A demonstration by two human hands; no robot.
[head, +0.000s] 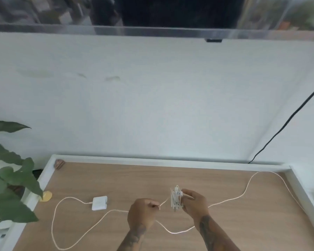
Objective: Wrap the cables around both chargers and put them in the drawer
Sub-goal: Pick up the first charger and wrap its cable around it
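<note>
While both forearms reach over the wooden table [225,180] below a white wall [152,96], the right hand [195,201] grips a partly wrapped charger [176,199]; left hand [143,211] fingers pinch its cable [164,202]. A second charger [99,203] lies left.

Single head-worn wide-angle view, looking forward and slightly down from above the near edge of the bench [170,178], facing the white wall [152,96] behind it, both hands low in frame and close to the lens, screen's bottom edge [152,30] along the top, plant [11,178] at left.
</note>
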